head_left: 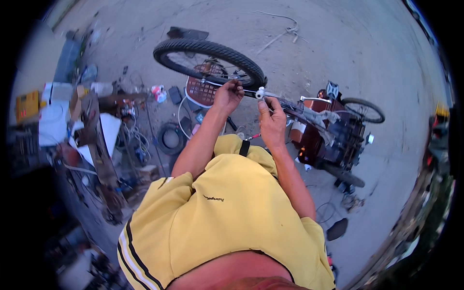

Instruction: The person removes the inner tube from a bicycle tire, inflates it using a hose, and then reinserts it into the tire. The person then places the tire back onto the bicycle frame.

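Note:
A large bicycle wheel [169, 63] with a dark tyre tilts across the upper middle, joined to a tipped-over tricycle frame [314, 123]. My left hand [228, 99] is beside the wheel, fingers curled together at a thin silver bar [212, 82]; what exactly they grip is hidden. My right hand [270, 118] grips a white tubular fitting [260, 94] at the end of the frame, thumb against its lower side. A brown plastic basket [197, 94] lies below the wheel, partly hidden by it and my left hand.
The tricycle's rear wheels [367, 111] and dark body stretch to the right. On the left are a loose tyre [171, 148], cables [140, 145], boards, boxes and a yellow case [26, 106]. A dark flat piece [337, 228] lies at the lower right.

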A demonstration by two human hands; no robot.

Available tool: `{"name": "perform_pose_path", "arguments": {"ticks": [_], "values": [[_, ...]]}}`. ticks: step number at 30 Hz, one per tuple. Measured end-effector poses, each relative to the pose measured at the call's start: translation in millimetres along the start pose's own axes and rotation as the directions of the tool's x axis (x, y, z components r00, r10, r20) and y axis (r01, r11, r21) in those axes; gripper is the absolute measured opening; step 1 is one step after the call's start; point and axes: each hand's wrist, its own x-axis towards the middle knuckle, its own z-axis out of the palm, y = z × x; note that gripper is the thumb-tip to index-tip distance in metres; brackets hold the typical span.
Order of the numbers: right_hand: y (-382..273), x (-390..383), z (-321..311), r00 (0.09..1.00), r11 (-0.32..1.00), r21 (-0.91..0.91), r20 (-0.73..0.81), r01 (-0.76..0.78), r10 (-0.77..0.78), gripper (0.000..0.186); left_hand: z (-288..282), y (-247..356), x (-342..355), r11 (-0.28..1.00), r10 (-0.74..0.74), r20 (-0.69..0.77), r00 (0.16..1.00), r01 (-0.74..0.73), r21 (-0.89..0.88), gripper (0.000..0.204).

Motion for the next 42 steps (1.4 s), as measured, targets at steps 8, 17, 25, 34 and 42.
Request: {"name": "perform_pose_path", "arguments": {"ticks": [8, 17, 25, 34, 42], "values": [[39, 56, 26, 0.936, 0.957, 0.085, 0.248, -0.278, 0.25, 0.031, 10, -6, -48, 0.974, -0.052, 0.243, 0.969, -0.005, 0.228, 0.027], [62, 101, 25, 0.709, 0.761, 0.165, 0.527, -0.627, 0.47, 0.034, -7, -24, -24, 0.981, 0.058, 0.187, 0.981, -0.091, 0.173, 0.03], [30, 109, -3, 0.959, 0.675, -0.689, 0.264, 0.264, -0.105, 0.041, -4, -42, -7, 0.947, 0.286, 0.071, 0.955, -0.293, 0.129, 0.02], [40, 166, -20, 0.802, 0.498, -0.655, 0.578, 0.568, -0.153, 0.043, 0, -48, 13, 0.816, 0.439, -0.093, 0.894, -0.353, 0.458, 0.029], [-27, 160, 22, 0.57, 0.219, -0.534, 0.69, 0.817, -0.446, 0.048, 23, -37, 18, 0.743, 0.474, -0.097, 0.875, -0.338, 0.577, 0.038]]}}
